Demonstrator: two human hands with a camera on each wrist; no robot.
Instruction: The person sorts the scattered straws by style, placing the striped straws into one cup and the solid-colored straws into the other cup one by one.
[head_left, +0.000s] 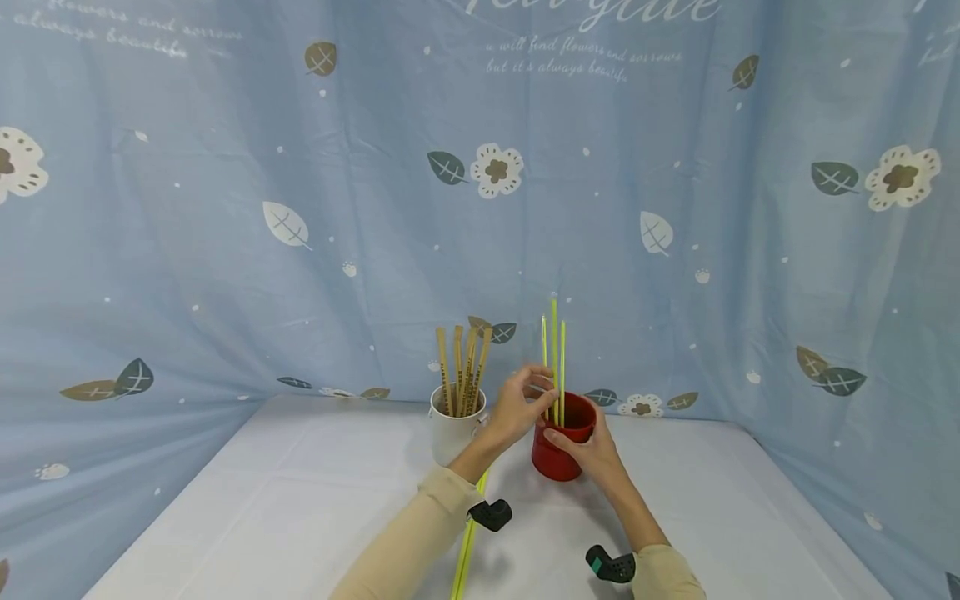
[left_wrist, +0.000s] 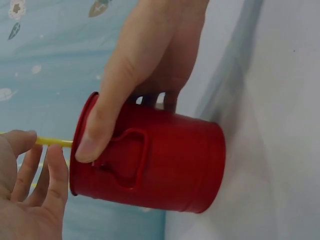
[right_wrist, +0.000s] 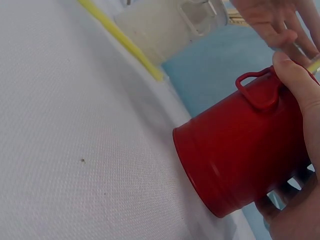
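Three yellow-green sticks point(head_left: 555, 358) stand in the red cup point(head_left: 561, 446); more sticks point(head_left: 467, 546) lie on the table in front of the cup, not yet loaded. Right hand point(head_left: 588, 450) grips the cup; left hand point(head_left: 517, 408) pinches one standing stick. Backdrop script above the cup reads partly "flowers"; the rest is illegible.

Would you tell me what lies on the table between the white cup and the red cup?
In the head view, the left hand reaches across between the white cup and the red cup, holding a yellow straw.
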